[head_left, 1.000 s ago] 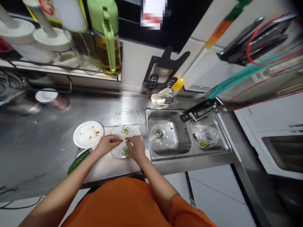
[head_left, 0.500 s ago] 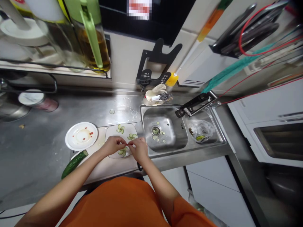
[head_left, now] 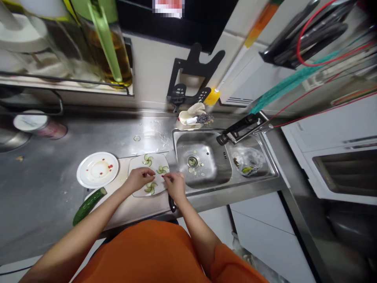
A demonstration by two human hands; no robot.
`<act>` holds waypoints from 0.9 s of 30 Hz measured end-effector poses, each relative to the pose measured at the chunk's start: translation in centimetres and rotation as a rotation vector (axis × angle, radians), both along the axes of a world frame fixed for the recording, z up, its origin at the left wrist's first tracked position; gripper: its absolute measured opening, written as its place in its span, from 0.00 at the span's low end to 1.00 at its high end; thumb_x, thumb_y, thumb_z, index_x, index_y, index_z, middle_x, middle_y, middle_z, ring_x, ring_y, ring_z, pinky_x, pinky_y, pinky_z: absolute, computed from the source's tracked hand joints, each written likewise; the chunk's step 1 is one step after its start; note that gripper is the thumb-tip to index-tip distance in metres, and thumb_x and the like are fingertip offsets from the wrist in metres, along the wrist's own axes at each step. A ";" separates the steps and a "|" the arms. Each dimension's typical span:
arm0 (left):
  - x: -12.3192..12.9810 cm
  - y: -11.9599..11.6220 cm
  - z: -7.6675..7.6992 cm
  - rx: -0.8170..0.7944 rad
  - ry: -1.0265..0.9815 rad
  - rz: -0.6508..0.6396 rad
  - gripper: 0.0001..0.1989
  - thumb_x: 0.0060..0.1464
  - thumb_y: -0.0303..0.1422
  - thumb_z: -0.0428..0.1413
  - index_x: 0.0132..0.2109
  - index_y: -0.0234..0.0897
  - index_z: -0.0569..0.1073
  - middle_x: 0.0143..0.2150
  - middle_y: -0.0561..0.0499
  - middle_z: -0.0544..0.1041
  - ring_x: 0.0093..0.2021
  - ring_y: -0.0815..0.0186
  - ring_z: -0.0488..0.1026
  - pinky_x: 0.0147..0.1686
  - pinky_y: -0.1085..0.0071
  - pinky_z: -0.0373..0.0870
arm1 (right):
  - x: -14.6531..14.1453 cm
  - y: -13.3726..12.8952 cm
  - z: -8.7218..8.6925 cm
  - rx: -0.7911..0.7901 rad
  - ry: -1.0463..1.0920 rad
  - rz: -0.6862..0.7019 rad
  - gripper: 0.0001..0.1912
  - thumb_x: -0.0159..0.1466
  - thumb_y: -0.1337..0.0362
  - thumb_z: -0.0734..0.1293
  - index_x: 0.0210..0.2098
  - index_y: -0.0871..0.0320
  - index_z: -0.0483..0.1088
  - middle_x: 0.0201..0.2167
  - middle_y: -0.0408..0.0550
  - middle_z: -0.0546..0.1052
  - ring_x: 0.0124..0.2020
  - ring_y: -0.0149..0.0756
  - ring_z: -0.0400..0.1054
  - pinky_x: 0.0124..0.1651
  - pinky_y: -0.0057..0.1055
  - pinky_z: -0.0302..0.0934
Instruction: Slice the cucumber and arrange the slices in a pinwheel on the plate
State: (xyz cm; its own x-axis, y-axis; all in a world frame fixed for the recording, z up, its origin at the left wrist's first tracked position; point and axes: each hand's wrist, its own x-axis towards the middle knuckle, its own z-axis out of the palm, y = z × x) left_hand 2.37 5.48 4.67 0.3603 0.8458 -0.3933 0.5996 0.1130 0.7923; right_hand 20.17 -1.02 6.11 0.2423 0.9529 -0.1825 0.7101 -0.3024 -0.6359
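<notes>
My right hand (head_left: pixel 176 186) pinches a small red piece (head_left: pixel 163 176) over the white squarish plate (head_left: pixel 136 164). Across from it, my left hand (head_left: pixel 139 179) hovers at the plate's left side, thumb and forefinger slightly apart and seemingly holding nothing. Cucumber slices form pinwheels on this plate: one at the back (head_left: pixel 147 160), one at the right (head_left: pixel 162 169) and one at the front (head_left: pixel 150 188). The plate rests on a pale cutting board (head_left: pixel 129 210). A cut cucumber (head_left: pixel 89 206) lies beside my left forearm.
Left of the board stands a round white plate (head_left: pixel 84 173) with red bits. A black knife handle (head_left: pixel 172 205) lies by my right wrist. The steel sink (head_left: pixel 215 173) holds cucumber slices and, in its right basin, a plastic bag (head_left: pixel 253 159). A faucet (head_left: pixel 235 131) reaches over it.
My hands, which met at the fingertips over the plate, have drawn apart. The red piece is now at my right fingertips. The whole view has shifted slightly.
</notes>
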 end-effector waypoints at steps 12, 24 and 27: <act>3.1 0.3 -2.0 0.399 0.064 -0.103 0.08 0.49 0.33 0.55 0.37 0.40 0.77 0.34 0.51 0.78 0.36 0.65 0.73 0.39 0.71 0.67 | -1.1 1.2 -2.5 0.021 -0.001 -0.251 0.07 0.59 0.63 0.65 0.30 0.53 0.76 0.29 0.45 0.77 0.37 0.38 0.63 0.40 0.31 0.52; 4.0 0.6 -3.1 0.433 0.085 -0.166 0.07 0.52 0.33 0.54 0.35 0.40 0.78 0.33 0.49 0.77 0.37 0.65 0.71 0.41 0.69 0.66 | -1.4 1.3 -2.7 -0.026 -0.039 -0.260 0.07 0.59 0.64 0.65 0.30 0.52 0.77 0.29 0.46 0.76 0.39 0.41 0.61 0.40 0.32 0.52; 4.1 0.7 -3.3 0.433 0.089 -0.181 0.07 0.52 0.32 0.55 0.35 0.40 0.78 0.33 0.49 0.76 0.37 0.65 0.71 0.41 0.70 0.65 | -1.4 1.4 -2.7 -0.024 -0.048 -0.253 0.07 0.59 0.64 0.65 0.30 0.53 0.76 0.29 0.46 0.76 0.39 0.41 0.61 0.39 0.31 0.52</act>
